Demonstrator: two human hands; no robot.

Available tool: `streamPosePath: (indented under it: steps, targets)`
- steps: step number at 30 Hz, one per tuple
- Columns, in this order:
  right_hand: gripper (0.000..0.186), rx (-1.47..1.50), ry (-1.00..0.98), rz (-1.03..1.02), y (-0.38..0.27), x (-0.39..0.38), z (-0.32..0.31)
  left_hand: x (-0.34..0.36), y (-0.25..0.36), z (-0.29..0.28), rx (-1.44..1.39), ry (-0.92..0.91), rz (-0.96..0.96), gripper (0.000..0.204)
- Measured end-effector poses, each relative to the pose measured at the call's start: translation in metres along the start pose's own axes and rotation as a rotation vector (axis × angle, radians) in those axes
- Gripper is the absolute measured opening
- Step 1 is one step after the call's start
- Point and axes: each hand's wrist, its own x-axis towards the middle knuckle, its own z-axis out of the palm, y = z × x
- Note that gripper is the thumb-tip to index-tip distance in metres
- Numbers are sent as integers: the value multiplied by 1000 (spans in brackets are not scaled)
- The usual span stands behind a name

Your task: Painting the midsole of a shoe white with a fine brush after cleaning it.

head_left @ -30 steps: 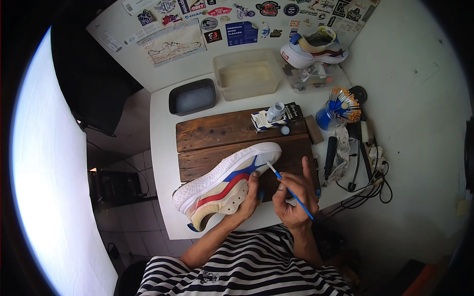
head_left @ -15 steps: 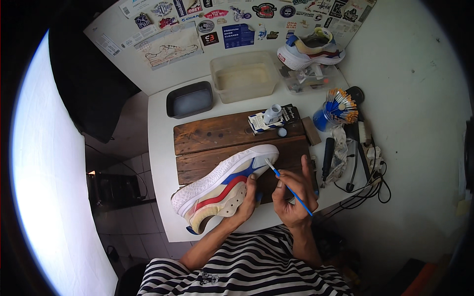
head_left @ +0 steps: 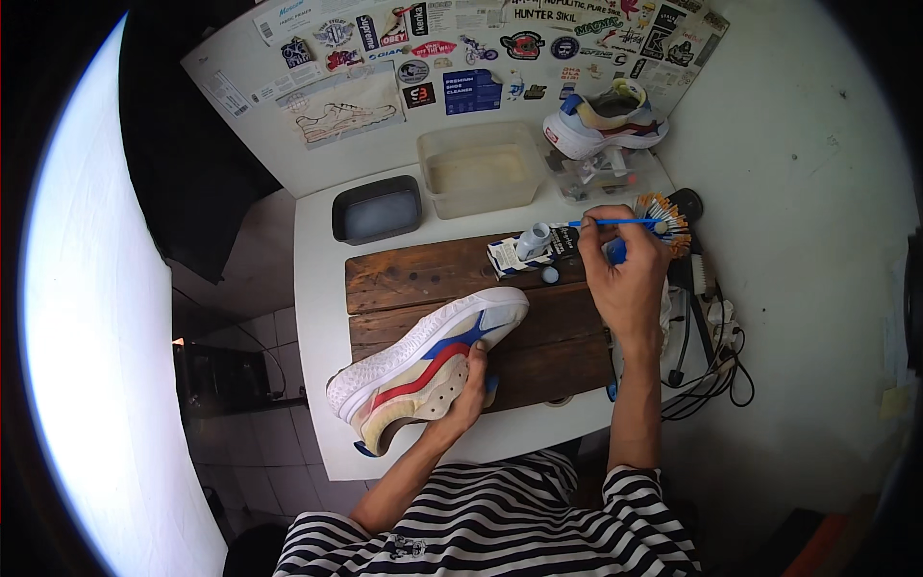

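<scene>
My left hand (head_left: 466, 396) grips a sneaker (head_left: 433, 356) tilted on its side, its white sole turned up and away from me. The upper is cream with red and blue bands and a pale grey toe. In my right hand (head_left: 627, 279) is a thin blue paintbrush (head_left: 615, 222), held level with its tip pointing left. That tip is close to the mouth of a small open bottle (head_left: 533, 241); I cannot tell whether they touch. The bottle stands on a small box (head_left: 504, 260), and a round cap (head_left: 550, 275) lies beside it on the dark wooden board (head_left: 404, 272).
At the back are a dark grey tub (head_left: 377, 209) and a clear plastic basin (head_left: 480, 171), both with liquid. Another sneaker (head_left: 608, 125) rests on a clear box (head_left: 606, 178) of small items. Behind my right hand is a cup of brushes (head_left: 673, 216); cables (head_left: 733, 370) tangle at the right edge.
My right hand has carried the paintbrush from the sneaker's toe up to the bottle. The sneaker, still in my left hand, has shifted slightly left. The whole view has moved a little.
</scene>
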Motion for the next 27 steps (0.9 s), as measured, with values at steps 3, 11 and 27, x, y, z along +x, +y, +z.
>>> streamPosePath:
  steps: [3, 11, 27]
  targets:
    - [9, -13, -57, -28, 3, 1, 8, 0, 1, -3, -52, 39, 66, 55]
    - [17, 659, 196, 260, 13, -79, -26, 9, 49, -57, -615, -243, -433, 35]
    - [31, 499, 286, 232, -22, -183, -92, 99, 69, -90, 34, -664, -763, 85]
